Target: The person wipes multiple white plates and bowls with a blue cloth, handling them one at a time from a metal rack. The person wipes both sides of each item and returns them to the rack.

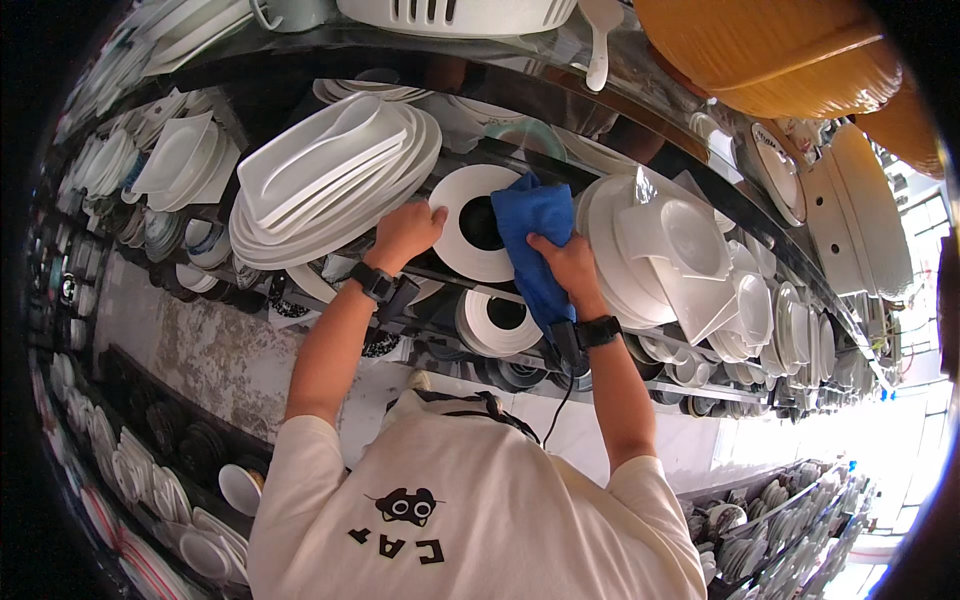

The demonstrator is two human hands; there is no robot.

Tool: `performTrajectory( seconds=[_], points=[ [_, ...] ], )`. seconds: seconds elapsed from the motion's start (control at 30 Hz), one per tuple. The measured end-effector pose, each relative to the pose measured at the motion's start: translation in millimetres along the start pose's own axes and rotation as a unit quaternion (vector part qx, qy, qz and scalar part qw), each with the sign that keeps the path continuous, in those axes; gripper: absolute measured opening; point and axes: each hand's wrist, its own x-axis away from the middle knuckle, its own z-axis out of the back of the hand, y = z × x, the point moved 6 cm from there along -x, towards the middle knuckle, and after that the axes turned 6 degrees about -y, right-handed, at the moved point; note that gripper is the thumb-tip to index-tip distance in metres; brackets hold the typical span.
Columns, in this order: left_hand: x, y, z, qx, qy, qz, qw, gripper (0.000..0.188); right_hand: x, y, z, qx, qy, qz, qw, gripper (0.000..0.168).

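A white plate with a black centre (457, 247) lies on the shelf before me. My left hand (409, 229) is at its left rim, thumb towards the plate; whether it grips the rim I cannot tell. On the plate's right side, my right hand (568, 271) holds a blue cloth (534, 217), which covers part of the white rim and black centre. To the left is a stack of white oval and rectangular dishes (330, 172). Stacked white plates (611, 255) stand close to the right of the cloth. A smaller white plate with a black centre (480, 322) sits on the shelf below.
Above runs a dark shelf edge (525, 67) with a white slotted basket (457, 16), a white spoon (598, 45) and a large orange-brown vessel (780, 52). More bowls (697, 236) crowd the right. Racks of dishes (135, 480) stand behind me. A black cable (556, 412) hangs by my right wrist.
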Motion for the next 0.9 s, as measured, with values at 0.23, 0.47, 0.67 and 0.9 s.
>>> performTrajectory(
  seconds=[0.23, 0.47, 0.67, 0.9],
  points=[
    [-4.8, 0.6, -1.4, -0.044, 0.096, -0.017, 0.994, 0.044, -12.3, -1.2, -1.3, -0.015, -0.019, -0.005, 1.0, 0.047],
    [-8.5, 2.1, -7.6, -0.051, 0.074, -0.011, 0.996, 0.048, -23.4, 14.9, -3.1, 0.031, -0.01, 0.005, 0.999, 0.053],
    [-7.3, 4.7, -2.6, -0.078, 0.109, -0.005, 0.991, 0.048, -15.4, -5.0, 4.0, 0.123, -0.027, 0.008, 0.992, 0.065],
    [21.5, -27.2, -5.5, 0.02, 0.064, 0.024, 0.997, 0.049, 53.8, -18.4, 26.9, 0.161, 0.029, 0.12, 0.979, 0.07]
  ],
)
